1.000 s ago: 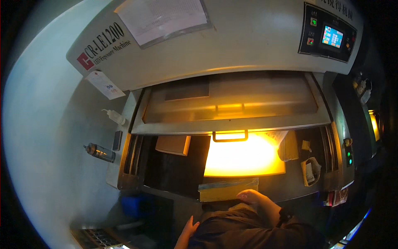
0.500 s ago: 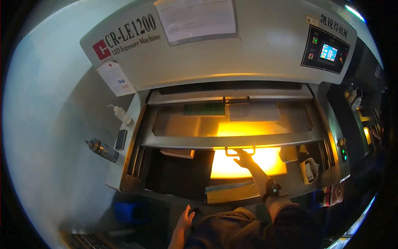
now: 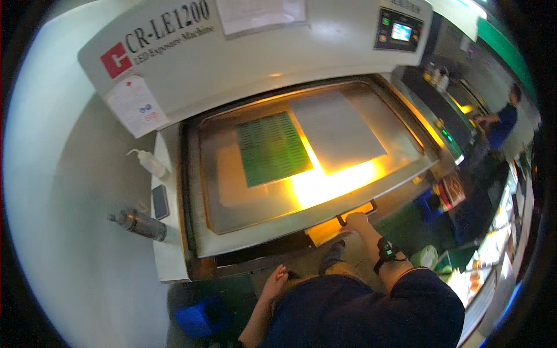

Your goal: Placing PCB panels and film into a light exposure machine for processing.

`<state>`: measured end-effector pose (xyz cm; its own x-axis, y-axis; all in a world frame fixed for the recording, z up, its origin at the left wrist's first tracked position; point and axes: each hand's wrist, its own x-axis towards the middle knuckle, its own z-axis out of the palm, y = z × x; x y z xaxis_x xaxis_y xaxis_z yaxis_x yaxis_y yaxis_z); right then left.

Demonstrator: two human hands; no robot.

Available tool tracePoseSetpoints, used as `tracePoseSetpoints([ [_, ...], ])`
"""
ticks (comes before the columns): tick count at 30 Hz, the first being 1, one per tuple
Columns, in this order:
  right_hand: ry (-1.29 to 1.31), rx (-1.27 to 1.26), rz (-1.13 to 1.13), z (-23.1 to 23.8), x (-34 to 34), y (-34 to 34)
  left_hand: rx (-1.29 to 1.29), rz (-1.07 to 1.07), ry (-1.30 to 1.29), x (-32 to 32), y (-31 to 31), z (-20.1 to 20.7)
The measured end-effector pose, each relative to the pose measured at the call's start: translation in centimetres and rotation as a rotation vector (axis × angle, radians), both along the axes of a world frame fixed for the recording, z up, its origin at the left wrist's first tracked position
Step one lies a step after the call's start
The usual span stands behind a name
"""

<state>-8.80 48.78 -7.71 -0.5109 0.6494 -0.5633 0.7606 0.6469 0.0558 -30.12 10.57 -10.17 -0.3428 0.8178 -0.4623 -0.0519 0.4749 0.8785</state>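
Observation:
My right hand (image 3: pixel 355 221) is wrapped round the dark handle (image 3: pixel 372 205) on the front edge of a wide metal frame (image 3: pixel 255 236). A clear sheet spans this frame. Under or in it lie a green circuit panel (image 3: pixel 272 148) and a pale grey rectangular sheet (image 3: pixel 336 127). Bright yellow light shines through near the front, below both. A dark band with a small lit device (image 3: pixel 387 249) circles my right wrist. My left hand (image 3: pixel 276 282) hangs low in front of the machine, fingers loosely bent and apart, with nothing visible in it.
On the white left ledge (image 3: pixel 172 255) are a squeeze bottle (image 3: pixel 152 164), a phone (image 3: pixel 160 202) and a dark bottle (image 3: pixel 144 225). The exposure machine's hood (image 3: pixel 243 64) carries a control screen (image 3: pixel 401 32). A blue bin (image 3: pixel 200 318) stands lower left. Another person (image 3: pixel 503 122) works at the far right.
My right hand has drawn the frame out toward me by its handle, covering the lower light table. Both panels came with it. The view has turned, revealing the person on the right.

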Motion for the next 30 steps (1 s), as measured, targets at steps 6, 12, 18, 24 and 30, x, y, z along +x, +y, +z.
tracePoseSetpoints([
  [6, 0.268, 0.335, 0.107, 13.6, 4.5, -7.1, 0.246, -0.007, -0.442, 0.5, 7.2, 3.4],
  [12, 0.297, 0.117, -0.149, 28.0, 3.8, -5.4, 1.084, 0.405, -0.249, 1.1, 14.3, 13.0],
  [18, 1.441, 0.982, -0.233, 20.4, 6.6, -0.9, 1.289, 0.354, -0.359, -1.6, 17.8, 23.4],
  [24, 1.258, 0.190, -0.559, -3.8, 14.8, 13.9, 1.384, 0.305, -0.539, -3.0, 19.2, 29.3],
  [30, 0.947, 0.319, -0.580, -9.0, 15.8, 25.7, 1.340, 0.652, -0.378, -2.6, 22.7, 36.1],
])
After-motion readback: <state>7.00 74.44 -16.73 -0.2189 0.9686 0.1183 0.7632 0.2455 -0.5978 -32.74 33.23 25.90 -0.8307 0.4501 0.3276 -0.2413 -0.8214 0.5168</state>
